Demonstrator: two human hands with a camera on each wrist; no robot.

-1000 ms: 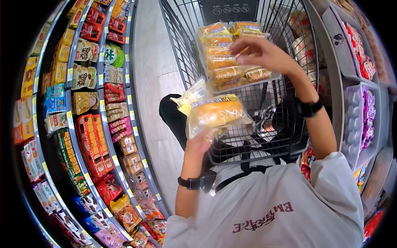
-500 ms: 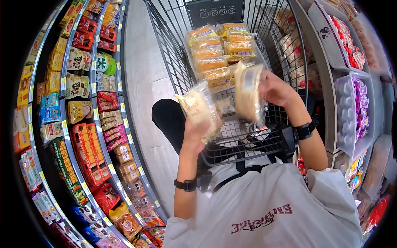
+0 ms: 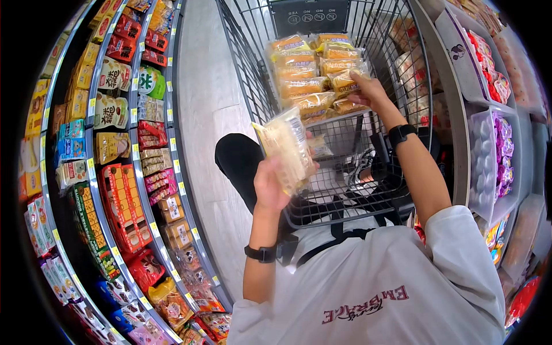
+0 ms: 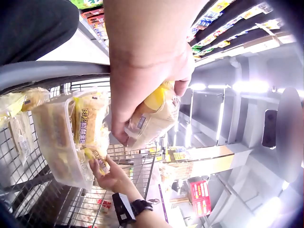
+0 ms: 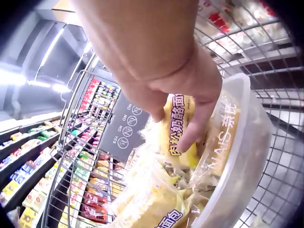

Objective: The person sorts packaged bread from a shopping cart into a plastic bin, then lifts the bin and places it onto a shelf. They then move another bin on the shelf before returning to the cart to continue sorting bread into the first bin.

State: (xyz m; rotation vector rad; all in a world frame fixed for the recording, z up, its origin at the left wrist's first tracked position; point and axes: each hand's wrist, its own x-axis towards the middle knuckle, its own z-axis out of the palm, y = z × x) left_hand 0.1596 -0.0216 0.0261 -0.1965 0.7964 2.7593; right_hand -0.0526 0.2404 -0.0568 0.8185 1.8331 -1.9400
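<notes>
My left hand point(image 3: 271, 183) grips a clear-wrapped bread loaf point(image 3: 286, 150) above the near end of the cart. Its pale side and barcode face up in the head view. My right hand point(image 3: 372, 93) reaches into a translucent plastic tub and pinches another wrapped bread point(image 3: 345, 81) in the tub's right-hand row. From the right wrist view, thumb and fingers straddle that yellow-labelled wrapper point(image 5: 178, 126). More wrapped breads point(image 3: 296, 72) lie in two rows in the tub point(image 5: 259, 126), whose wall shows beside them.
The tub rests in a black wire shopping cart point(image 3: 328, 198) right before me. A small clear packet point(image 3: 320, 146) lies near its close end. Snack shelves point(image 3: 164, 190) line the left; bins of wrapped sweets point(image 3: 486, 167) stand on the right. Pale floor point(image 3: 210, 86) runs along the left.
My right hand came from over the tub to near my left with a wrapped bread, then back into the tub's right row. The left hand's bread turned from printed front to pale side.
</notes>
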